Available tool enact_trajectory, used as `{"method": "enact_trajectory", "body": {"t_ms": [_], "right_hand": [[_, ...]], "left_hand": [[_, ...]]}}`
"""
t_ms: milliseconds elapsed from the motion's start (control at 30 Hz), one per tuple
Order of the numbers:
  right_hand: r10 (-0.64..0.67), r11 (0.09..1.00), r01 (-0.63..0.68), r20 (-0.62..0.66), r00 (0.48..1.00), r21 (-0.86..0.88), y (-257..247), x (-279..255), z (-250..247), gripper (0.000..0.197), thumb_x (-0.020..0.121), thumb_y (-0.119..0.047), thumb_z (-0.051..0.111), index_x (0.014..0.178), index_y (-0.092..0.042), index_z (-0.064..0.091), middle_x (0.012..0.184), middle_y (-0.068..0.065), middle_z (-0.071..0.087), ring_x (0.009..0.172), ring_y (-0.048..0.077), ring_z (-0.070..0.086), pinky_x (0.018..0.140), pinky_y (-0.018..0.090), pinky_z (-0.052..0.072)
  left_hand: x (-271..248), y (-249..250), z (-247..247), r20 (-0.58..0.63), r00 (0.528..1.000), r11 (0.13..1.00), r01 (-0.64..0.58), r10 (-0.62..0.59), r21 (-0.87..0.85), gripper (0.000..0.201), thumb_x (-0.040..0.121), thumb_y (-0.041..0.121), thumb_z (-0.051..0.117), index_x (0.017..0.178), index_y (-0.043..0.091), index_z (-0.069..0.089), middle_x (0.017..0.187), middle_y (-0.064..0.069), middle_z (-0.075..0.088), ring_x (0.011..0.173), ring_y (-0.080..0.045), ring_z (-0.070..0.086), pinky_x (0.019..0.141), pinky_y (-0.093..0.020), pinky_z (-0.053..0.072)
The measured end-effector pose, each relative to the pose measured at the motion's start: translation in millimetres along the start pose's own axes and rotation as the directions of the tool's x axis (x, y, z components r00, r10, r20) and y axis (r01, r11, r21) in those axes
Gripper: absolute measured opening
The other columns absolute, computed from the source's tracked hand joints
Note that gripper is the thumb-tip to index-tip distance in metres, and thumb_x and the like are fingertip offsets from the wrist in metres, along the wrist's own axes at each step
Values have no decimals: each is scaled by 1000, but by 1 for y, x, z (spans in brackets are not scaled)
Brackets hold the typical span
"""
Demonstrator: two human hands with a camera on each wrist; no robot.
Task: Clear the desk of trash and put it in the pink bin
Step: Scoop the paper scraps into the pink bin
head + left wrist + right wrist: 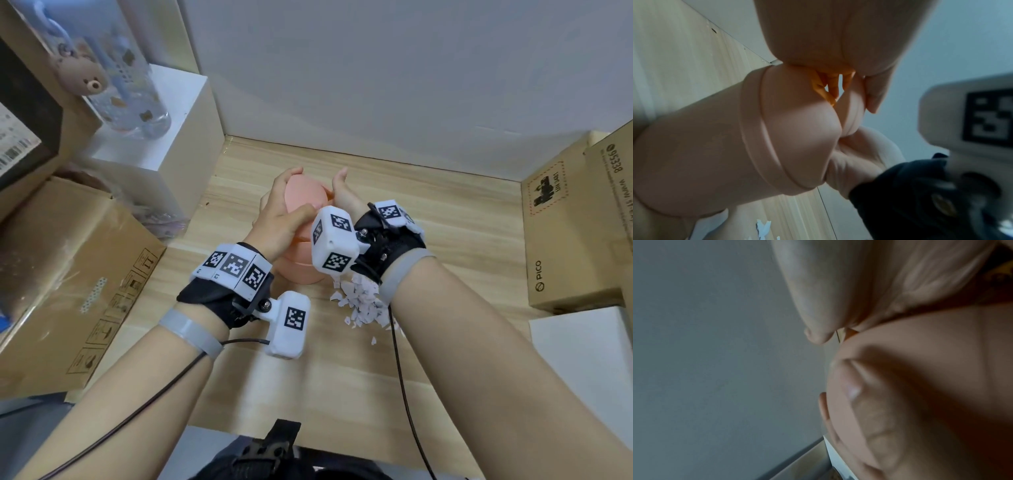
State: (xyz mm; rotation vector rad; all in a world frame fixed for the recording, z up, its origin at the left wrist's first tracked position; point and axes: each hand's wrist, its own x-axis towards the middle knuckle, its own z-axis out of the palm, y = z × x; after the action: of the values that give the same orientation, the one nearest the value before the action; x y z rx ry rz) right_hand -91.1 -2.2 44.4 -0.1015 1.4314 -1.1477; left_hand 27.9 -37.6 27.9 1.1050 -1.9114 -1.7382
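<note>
While seen from the head view: round pink plastic bin (301, 219) with a domed lid, upright on the light wood-grain surface (445, 246), toward its far edge and roughly midway between the left and right edges. Left hand (281, 212) curved over the left side of the dome, fingers wrapped round the lid, thumb laid across its near face. Right hand (342, 192) pressed against the right side of the lid, thumb raised, fingers hidden behind the dome; whether curled or straight, cannot tell. Heap of torn white paper scraps (359, 301) on the surface just beside the bin's near right side, partly under the right wrist, a few stray bits nearer the front edge. Brown cardboard boxes (575, 219) along the right edge, a larger brown carton (68, 274) along the left edge, and a white block (164, 144) in the far left corner carrying a clear patterned bottle (126, 85). From the left wrist view: bin's ribbed collar (760, 129) below the lid, both hands touching the dome.
</note>
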Motion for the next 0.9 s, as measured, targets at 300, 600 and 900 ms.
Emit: {"method": "enact_trajectory", "body": {"t_ms": [300, 600, 900], "right_hand": [[56, 998, -53, 140, 989, -23, -1, -25, -32, 63, 90, -61, 21, 85, -7, 54, 66, 8, 65, 58, 18, 63, 59, 25, 53], [-191, 783, 20, -209, 959, -621, 57, -52, -129, 51, 81, -32, 65, 128, -21, 48, 119, 3, 52, 109, 17, 55, 88, 31, 45], [-249, 189, -155, -200, 948, -970, 137, -19, -112, 91, 64, -55, 70, 135, -53, 13, 153, 0, 4, 136, 29, 12, 103, 53, 25]], "left_hand": [[-4, 2, -3, -31, 999, 999, -33, 33, -24, 76, 55, 57, 59, 126, 45, 37, 139, -11, 40, 126, -28, 41, 111, -49, 33], [-6, 1, 1, -85, 995, 997, -51, 46, -52, 66, 57, 51, 59, 120, 46, 40, 138, -12, 40, 122, -26, 44, 104, -39, 40], [-5, -2, 3, -117, 991, 996, -64, 57, -62, 62, 60, 48, 61, 118, 44, 42, 134, -3, 44, 122, -22, 46, 107, -42, 39]]}}
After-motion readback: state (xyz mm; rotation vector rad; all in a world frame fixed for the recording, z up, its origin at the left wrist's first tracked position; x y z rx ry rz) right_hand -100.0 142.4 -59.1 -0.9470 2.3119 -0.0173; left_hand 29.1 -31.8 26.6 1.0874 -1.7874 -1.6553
